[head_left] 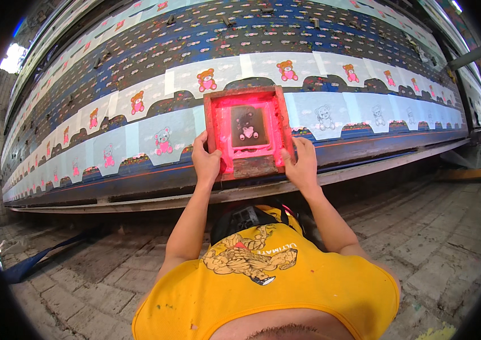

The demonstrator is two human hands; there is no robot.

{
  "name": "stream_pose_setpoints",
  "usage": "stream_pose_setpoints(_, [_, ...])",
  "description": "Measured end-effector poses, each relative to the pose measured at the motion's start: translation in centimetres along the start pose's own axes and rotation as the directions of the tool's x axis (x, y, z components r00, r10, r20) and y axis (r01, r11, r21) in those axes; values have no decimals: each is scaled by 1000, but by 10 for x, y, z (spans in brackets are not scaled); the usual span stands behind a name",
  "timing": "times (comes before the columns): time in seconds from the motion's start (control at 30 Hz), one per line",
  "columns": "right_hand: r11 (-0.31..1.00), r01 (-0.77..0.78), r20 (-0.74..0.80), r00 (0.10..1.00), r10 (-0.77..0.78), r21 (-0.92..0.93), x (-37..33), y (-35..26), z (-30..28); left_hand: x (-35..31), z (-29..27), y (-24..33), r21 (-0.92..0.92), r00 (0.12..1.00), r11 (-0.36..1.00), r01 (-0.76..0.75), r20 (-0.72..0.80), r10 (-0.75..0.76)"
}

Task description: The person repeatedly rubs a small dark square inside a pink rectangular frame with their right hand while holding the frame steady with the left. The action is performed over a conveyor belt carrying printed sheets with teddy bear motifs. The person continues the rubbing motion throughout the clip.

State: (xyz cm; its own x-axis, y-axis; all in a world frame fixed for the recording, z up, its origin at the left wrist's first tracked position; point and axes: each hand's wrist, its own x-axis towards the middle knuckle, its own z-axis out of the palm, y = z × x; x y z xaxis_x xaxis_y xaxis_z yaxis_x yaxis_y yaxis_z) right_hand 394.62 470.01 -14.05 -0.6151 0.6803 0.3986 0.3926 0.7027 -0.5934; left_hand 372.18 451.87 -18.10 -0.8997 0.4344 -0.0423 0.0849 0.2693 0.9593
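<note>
A screen printing frame [212, 122] with pink ink smeared over its wooden sides lies over the near row of cloth pieces. Its mesh [250, 120] has a dark window with a teddy bear stencil, its heart and paws glowing pink. A worn wooden squeegee or block [254, 166] rests inside the near end. My left hand [206, 160] grips the left side near the front corner, thumb on top. My right hand [302, 163] holds the right side the same way. Pale cloth pieces with pink-filled bears [163, 140] lie left of the frame; those to its right carry outline-only bears [324, 117].
The long printing table [342, 148] curves across the view, its near rail [376, 170] in front of me. Beyond runs a row of brown-and-pink bear prints [206, 80]. A paved floor [110, 266] lies below, with a blue strap or cloth [48, 255] at left.
</note>
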Motion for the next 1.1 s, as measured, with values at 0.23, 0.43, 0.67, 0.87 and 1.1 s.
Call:
stream_pose_setpoints(0.23, [922, 359, 437, 813, -384, 141, 7, -55, -15, -4, 4, 16, 147, 996, 986, -76, -25, 80])
stream_pose_setpoints(0.43, [933, 353, 348, 868, -354, 69, 11, -47, 20, -5, 3, 16, 181, 991, 975, -129, -24, 135])
stream_pose_setpoints(0.67, [946, 280, 369, 872, -322, 164, 2, -52, 8, -4, 3, 5, 165, 990, 977, -138, -19, 143])
stream_pose_setpoints(0.87, [901, 413, 237, 869, -434, 134, 23, -35, 39, -6, 3, 4, 203, 986, 967, -154, -30, 163])
stream_pose_setpoints(1.1, [904, 407, 171, 889, -425, 133, 120, -19, 81, -3, 4, 5, 169, 989, 975, -142, -10, 146])
